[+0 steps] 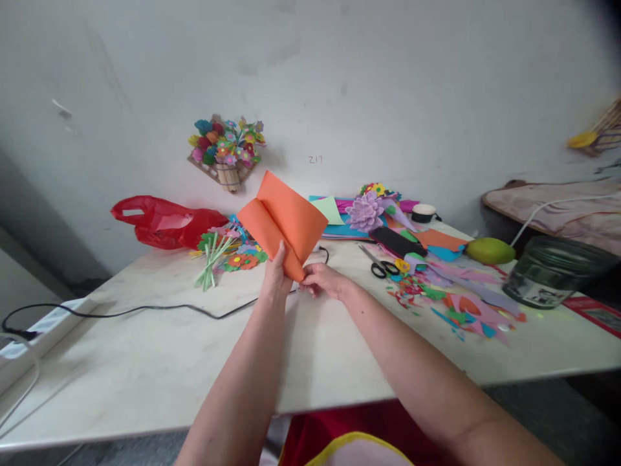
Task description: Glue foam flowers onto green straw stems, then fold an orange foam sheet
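An orange foam sheet (pixel 286 217), folded along its middle, stands raised above the white table (pixel 160 362). My left hand (pixel 275 277) grips its lower edge, thumb on the front. My right hand (pixel 324 280) pinches the sheet's bottom corner from the right. Both hands are closed on the sheet, just above the tabletop.
A black cable (pixel 145 310) runs across the table to the left. Behind are a red plastic bag (pixel 162 222), foam flowers with green stems (pixel 220 252), black scissors (pixel 381 264), coloured foam scraps (pixel 456 301), a green mango (pixel 490 250) and a dark glass jar (pixel 553 272).
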Available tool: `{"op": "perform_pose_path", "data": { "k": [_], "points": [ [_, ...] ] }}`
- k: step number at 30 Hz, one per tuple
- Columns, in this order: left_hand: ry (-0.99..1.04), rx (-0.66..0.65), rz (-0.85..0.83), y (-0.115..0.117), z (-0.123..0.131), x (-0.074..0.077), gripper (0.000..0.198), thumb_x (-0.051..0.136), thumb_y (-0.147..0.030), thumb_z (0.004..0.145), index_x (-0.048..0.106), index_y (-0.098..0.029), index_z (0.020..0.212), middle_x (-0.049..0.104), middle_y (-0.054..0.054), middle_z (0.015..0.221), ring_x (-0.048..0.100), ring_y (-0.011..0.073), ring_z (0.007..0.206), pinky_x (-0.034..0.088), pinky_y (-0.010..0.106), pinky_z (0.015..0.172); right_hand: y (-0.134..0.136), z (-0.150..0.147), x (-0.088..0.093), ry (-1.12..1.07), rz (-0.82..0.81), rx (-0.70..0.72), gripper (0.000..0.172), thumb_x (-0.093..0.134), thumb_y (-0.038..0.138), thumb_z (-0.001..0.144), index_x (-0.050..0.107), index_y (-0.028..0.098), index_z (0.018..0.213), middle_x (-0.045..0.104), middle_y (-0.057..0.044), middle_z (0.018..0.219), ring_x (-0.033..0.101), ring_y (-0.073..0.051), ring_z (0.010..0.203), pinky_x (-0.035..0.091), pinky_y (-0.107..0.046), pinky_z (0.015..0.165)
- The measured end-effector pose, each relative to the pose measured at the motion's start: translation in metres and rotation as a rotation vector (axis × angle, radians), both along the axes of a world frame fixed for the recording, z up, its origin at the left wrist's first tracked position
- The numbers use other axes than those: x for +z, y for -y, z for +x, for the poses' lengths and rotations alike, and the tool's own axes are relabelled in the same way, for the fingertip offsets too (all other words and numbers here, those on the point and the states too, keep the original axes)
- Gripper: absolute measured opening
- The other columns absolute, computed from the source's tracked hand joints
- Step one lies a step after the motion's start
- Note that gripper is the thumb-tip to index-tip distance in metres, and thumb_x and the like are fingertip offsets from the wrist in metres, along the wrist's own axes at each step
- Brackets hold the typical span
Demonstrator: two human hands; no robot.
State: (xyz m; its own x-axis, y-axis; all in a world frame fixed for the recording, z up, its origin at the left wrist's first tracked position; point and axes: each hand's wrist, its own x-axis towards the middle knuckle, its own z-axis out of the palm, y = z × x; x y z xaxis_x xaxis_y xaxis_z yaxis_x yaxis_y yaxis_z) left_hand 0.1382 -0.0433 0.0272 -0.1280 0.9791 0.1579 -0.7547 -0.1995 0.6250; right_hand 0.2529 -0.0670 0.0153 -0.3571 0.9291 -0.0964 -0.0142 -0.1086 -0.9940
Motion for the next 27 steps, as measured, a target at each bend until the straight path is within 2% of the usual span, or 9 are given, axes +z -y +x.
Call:
{"op": "perform_pose_path", "data": {
  "k": [3,6,9,11,13,15,20,23,27],
  "points": [
    [-0.04,0.018,0.009,-0.001,-0.002,-0.001,0.035,0.079,-0.029,0.058,0.063,-0.016,0.087,0.069,0.007,0.091,0.065,0.0206,0.087,0.053,0.029,0.077,-0.006,0.008,0.003,-0.034,0.063,-0.167,0.028,0.054,0.01,0.053,0.057,0.017,0.079,0.064,-0.002,0.079,0.055,-0.012,0.054,0.041,-0.021,0.04],
    [-0.087,-0.017,0.01,-0.001,-0.003,-0.002,0.036,0.078,-0.028,0.06,0.064,-0.016,0.09,0.07,0.007,0.093,0.065,0.0206,0.085,0.053,0.031,0.077,-0.013,0.016,0.004,-0.292,0.171,-0.32,0.039,0.055,0.013,0.055,0.056,0.022,0.093,0.063,0.0,0.095,0.061,-0.015,0.074,0.049,-0.024,0.052],
    [-0.122,-0.032,-0.006,-0.001,-0.002,-0.003,0.036,0.079,-0.028,0.06,0.065,-0.015,0.09,0.07,0.009,0.095,0.066,0.0217,0.086,0.053,0.033,0.079,-0.018,0.023,0.003,-0.463,0.235,-0.385,0.039,0.06,0.02,0.06,0.057,0.023,0.098,0.063,0.0,0.096,0.061,-0.013,0.076,0.052,-0.025,0.06],
    [-0.146,-0.043,-0.023,0.0,-0.002,-0.003,0.036,0.079,-0.029,0.06,0.065,-0.015,0.09,0.07,0.009,0.095,0.066,0.0223,0.087,0.053,0.034,0.08,-0.021,0.026,0.002,-0.47,0.196,-0.421,0.033,0.066,0.027,0.06,0.06,0.02,0.092,0.065,-0.001,0.086,0.06,-0.013,0.067,0.052,-0.026,0.058],
    [-0.159,-0.053,-0.036,0.0,-0.003,-0.003,0.036,0.078,-0.029,0.06,0.065,-0.015,0.09,0.07,0.01,0.096,0.066,0.0226,0.088,0.053,0.034,0.082,-0.021,0.026,0.002,-0.409,0.153,-0.472,0.028,0.069,0.032,0.058,0.061,0.017,0.08,0.064,-0.002,0.071,0.057,-0.013,0.055,0.051,-0.027,0.054],
    [-0.158,-0.036,-0.054,0.0,-0.005,-0.003,0.035,0.078,-0.028,0.061,0.065,-0.015,0.091,0.07,0.009,0.096,0.066,0.0225,0.088,0.053,0.035,0.083,-0.02,0.024,0.002,-0.301,0.196,-0.546,0.025,0.069,0.034,0.058,0.06,0.016,0.071,0.062,-0.002,0.061,0.054,-0.013,0.05,0.049,-0.028,0.05],
    [-0.147,0.051,-0.077,-0.003,-0.008,-0.004,0.033,0.078,-0.025,0.06,0.064,-0.016,0.089,0.069,0.009,0.095,0.066,0.0228,0.089,0.053,0.035,0.082,-0.009,0.014,0.006,0.203,0.569,-0.811,0.023,0.062,0.036,0.065,0.05,0.019,0.056,0.058,-0.003,0.056,0.057,-0.017,0.059,0.046,-0.028,0.056],
    [-0.13,0.079,-0.038,-0.007,-0.009,-0.007,0.034,0.078,-0.027,0.06,0.064,-0.016,0.089,0.069,0.008,0.093,0.066,0.0222,0.087,0.053,0.034,0.081,-0.006,0.01,0.006,0.275,0.623,-0.753,0.02,0.062,0.039,0.068,0.054,0.021,0.067,0.062,-0.004,0.064,0.059,-0.017,0.064,0.046,-0.027,0.059],
    [-0.148,0.094,0.015,-0.008,-0.009,-0.009,0.039,0.078,-0.033,0.058,0.063,-0.016,0.091,0.069,0.008,0.092,0.066,0.0212,0.084,0.051,0.034,0.08,-0.006,0.008,0.004,0.035,0.489,-0.593,0.031,0.064,0.042,0.067,0.055,0.021,0.086,0.06,0.0,0.061,0.056,-0.015,0.049,0.045,-0.027,0.051]
  ]
}}
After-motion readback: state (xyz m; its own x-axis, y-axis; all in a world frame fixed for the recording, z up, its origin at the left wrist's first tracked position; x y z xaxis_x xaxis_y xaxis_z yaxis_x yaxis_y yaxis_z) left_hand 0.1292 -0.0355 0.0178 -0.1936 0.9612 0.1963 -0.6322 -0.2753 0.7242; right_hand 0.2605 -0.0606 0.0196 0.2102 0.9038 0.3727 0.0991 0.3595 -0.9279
